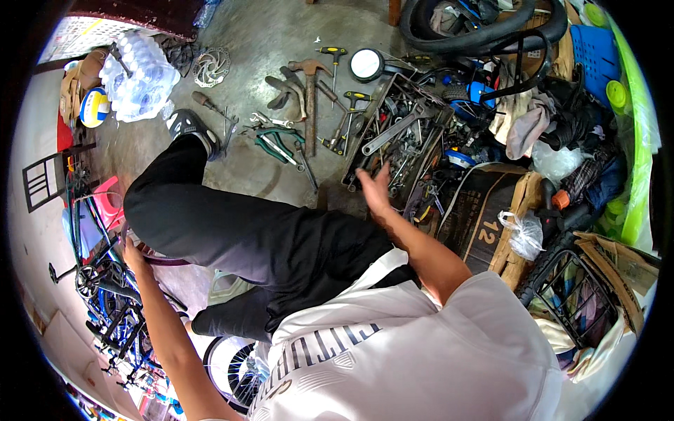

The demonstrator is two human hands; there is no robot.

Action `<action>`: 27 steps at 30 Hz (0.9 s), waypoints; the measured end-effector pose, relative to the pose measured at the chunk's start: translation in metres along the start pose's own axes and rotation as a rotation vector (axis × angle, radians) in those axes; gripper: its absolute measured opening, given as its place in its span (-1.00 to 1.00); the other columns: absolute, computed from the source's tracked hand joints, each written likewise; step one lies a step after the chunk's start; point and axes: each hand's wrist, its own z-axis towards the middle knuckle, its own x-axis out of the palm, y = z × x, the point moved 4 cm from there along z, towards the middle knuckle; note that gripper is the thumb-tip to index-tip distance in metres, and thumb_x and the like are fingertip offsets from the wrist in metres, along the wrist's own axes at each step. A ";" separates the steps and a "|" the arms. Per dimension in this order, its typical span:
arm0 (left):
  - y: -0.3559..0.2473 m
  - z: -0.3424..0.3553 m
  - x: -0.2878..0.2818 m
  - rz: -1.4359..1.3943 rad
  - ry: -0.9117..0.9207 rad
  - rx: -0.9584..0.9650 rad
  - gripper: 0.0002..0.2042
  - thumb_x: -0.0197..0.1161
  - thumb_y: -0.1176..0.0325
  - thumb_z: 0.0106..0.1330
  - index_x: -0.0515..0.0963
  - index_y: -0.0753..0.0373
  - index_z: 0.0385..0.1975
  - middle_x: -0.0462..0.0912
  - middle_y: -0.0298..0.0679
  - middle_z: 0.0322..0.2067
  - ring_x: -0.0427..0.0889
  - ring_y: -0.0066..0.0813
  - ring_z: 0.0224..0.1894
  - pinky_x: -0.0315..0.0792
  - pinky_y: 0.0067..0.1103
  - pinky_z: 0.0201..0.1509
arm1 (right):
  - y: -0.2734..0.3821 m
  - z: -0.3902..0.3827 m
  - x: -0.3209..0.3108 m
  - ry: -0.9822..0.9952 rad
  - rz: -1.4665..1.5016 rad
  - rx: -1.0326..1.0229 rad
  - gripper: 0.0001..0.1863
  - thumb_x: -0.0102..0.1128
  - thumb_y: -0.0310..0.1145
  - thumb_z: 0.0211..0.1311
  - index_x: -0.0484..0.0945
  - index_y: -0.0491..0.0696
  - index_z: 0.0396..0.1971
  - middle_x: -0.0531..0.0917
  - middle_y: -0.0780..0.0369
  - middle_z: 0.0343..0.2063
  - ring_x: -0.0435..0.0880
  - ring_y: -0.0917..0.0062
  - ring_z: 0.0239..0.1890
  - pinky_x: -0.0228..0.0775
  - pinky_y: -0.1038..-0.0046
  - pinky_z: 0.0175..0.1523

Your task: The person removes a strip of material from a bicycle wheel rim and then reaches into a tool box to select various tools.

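My right hand [375, 188] reaches over the near edge of a metal toolbox [349, 163]. Its fingers are spread and nothing is in them. Inside the box, a large adjustable wrench [397, 131] lies on top of loose wrenches and small metal parts. At the far left, my left hand [130, 254] is beside my bent knee, next to a curved purple rim [167, 262]. Its fingers are mostly hidden, so whether it grips the rim is unclear. On the floor left of the toolbox lie a hammer [310, 105], green-handled pliers [275, 144] and a yellow-and-black screwdriver [357, 97].
Black tyres [484, 43] and a heap of cloths [526, 126] crowd the right side. A cardboard box [484, 217] stands beside my right arm. Bicycles [105, 288] stand at the left. A brake disc [211, 67] and wrapped bottles [140, 77] lie at the back left.
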 end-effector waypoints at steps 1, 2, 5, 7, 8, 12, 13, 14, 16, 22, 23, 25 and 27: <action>0.000 -0.004 0.000 -0.021 -0.015 -0.023 -0.55 0.17 -0.02 0.46 0.54 0.25 0.07 0.67 -0.19 -0.31 0.66 -0.26 -0.35 0.52 -0.42 -0.30 | 0.000 -0.001 0.008 0.020 -0.026 0.015 0.30 0.42 0.04 0.14 -0.30 -0.30 0.56 0.00 -0.33 0.50 0.10 -0.18 0.53 0.02 0.15 0.57; 0.011 0.006 -0.017 -0.032 0.008 -0.052 -0.56 0.15 -0.02 0.47 0.52 0.25 0.08 0.68 -0.17 -0.32 0.67 -0.23 -0.36 0.54 -0.41 -0.31 | 0.003 -0.002 0.017 0.033 -0.062 0.066 0.31 0.41 0.04 0.13 -0.34 -0.29 0.56 -0.01 -0.35 0.49 0.09 -0.20 0.52 0.01 0.13 0.58; 0.022 0.007 -0.026 -0.022 -0.034 -0.087 -0.58 0.12 -0.02 0.49 0.53 0.24 0.05 0.68 -0.16 -0.34 0.67 -0.21 -0.37 0.55 -0.38 -0.34 | 0.006 0.003 0.028 0.008 -0.072 0.144 0.33 0.39 0.02 0.12 -0.41 -0.25 0.57 -0.03 -0.34 0.50 0.02 -0.21 0.55 -0.03 0.06 0.59; 0.024 0.007 -0.028 -0.050 -0.009 -0.107 -0.58 0.09 -0.03 0.51 0.53 0.23 0.04 0.66 -0.17 -0.35 0.66 -0.21 -0.37 0.55 -0.36 -0.33 | 0.005 0.006 0.031 -0.024 -0.010 0.145 0.32 0.38 0.01 0.13 -0.41 -0.25 0.57 -0.04 -0.33 0.51 -0.01 -0.19 0.56 -0.04 0.06 0.59; 0.026 0.005 -0.027 -0.066 0.004 -0.119 -0.58 0.08 -0.03 0.52 0.53 0.23 0.04 0.65 -0.17 -0.36 0.66 -0.21 -0.36 0.55 -0.36 -0.32 | 0.004 0.007 0.031 -0.057 0.008 0.126 0.29 0.35 0.00 0.14 -0.38 -0.23 0.58 -0.05 -0.31 0.52 -0.01 -0.16 0.57 -0.06 0.07 0.60; 0.026 -0.005 -0.029 -0.112 0.011 -0.085 -0.59 0.09 -0.05 0.51 0.52 0.19 0.03 0.60 -0.19 -0.36 0.63 -0.22 -0.34 0.54 -0.35 -0.28 | 0.002 0.010 0.030 -0.080 0.210 0.130 0.18 0.26 -0.03 0.23 -0.32 -0.21 0.59 0.11 -0.19 0.51 0.15 -0.11 0.51 0.03 0.12 0.53; 0.027 -0.006 -0.027 -0.085 0.002 -0.093 -0.59 0.09 -0.06 0.51 0.51 0.17 0.02 0.59 -0.19 -0.36 0.61 -0.23 -0.34 0.53 -0.35 -0.28 | 0.000 0.011 0.019 -0.080 0.377 0.082 0.14 0.22 -0.02 0.27 -0.30 -0.19 0.60 0.19 -0.15 0.50 0.23 -0.09 0.47 0.09 0.15 0.49; 0.026 -0.007 -0.027 -0.061 -0.015 -0.101 -0.60 0.10 -0.06 0.51 0.51 0.16 0.02 0.58 -0.19 -0.36 0.60 -0.24 -0.34 0.52 -0.35 -0.27 | -0.007 0.013 0.007 0.021 0.497 0.165 -0.05 0.08 0.02 0.41 -0.13 -0.16 0.57 0.33 -0.08 0.44 0.35 0.07 0.42 0.20 0.21 0.39; 0.021 -0.013 -0.022 -0.067 -0.067 -0.117 -0.61 0.13 -0.07 0.49 0.48 0.15 -0.02 0.56 -0.21 -0.39 0.56 -0.25 -0.41 0.49 -0.36 -0.33 | -0.079 0.031 -0.008 -0.114 0.893 0.409 -0.39 -0.11 0.03 0.55 0.17 -0.04 0.39 0.66 -0.02 0.08 0.66 0.21 0.09 0.41 0.10 0.17; 0.007 -0.025 -0.010 -0.025 0.011 -0.029 -0.59 0.15 -0.06 0.48 0.50 0.16 0.04 0.60 -0.20 -0.37 0.58 -0.29 -0.45 0.48 -0.38 -0.41 | -0.172 0.085 -0.007 -0.197 0.208 0.475 -0.48 0.07 -0.32 0.44 0.42 0.09 0.38 0.75 -0.02 -0.05 0.75 0.13 -0.22 0.61 0.10 -0.02; 0.008 -0.020 -0.008 -0.025 0.006 -0.004 -0.58 0.15 -0.06 0.47 0.50 0.16 0.06 0.61 -0.19 -0.36 0.58 -0.30 -0.45 0.48 -0.38 -0.40 | -0.154 0.079 -0.007 -0.193 0.057 0.493 -0.48 0.07 -0.33 0.43 0.45 0.09 0.38 0.75 -0.02 -0.05 0.75 0.11 -0.21 0.61 0.08 -0.04; 0.008 -0.018 -0.004 -0.009 0.004 -0.005 -0.53 0.15 -0.06 0.47 0.47 0.22 0.11 0.64 -0.13 -0.30 0.64 -0.25 -0.40 0.51 -0.35 -0.39 | -0.082 0.058 -0.020 -0.189 -0.254 0.508 -0.48 0.08 -0.34 0.42 0.50 0.10 0.37 0.75 0.00 -0.04 0.75 0.06 -0.19 0.63 0.03 -0.08; 0.009 -0.019 -0.007 0.011 0.003 -0.017 -0.48 0.16 -0.06 0.47 0.43 0.27 0.16 0.67 -0.08 -0.25 0.70 -0.19 -0.34 0.53 -0.31 -0.37 | -0.069 0.057 -0.036 -0.132 -0.632 0.260 -0.47 0.23 -0.35 0.36 0.53 0.08 0.34 0.74 -0.04 -0.01 0.77 0.02 -0.06 0.66 -0.02 -0.05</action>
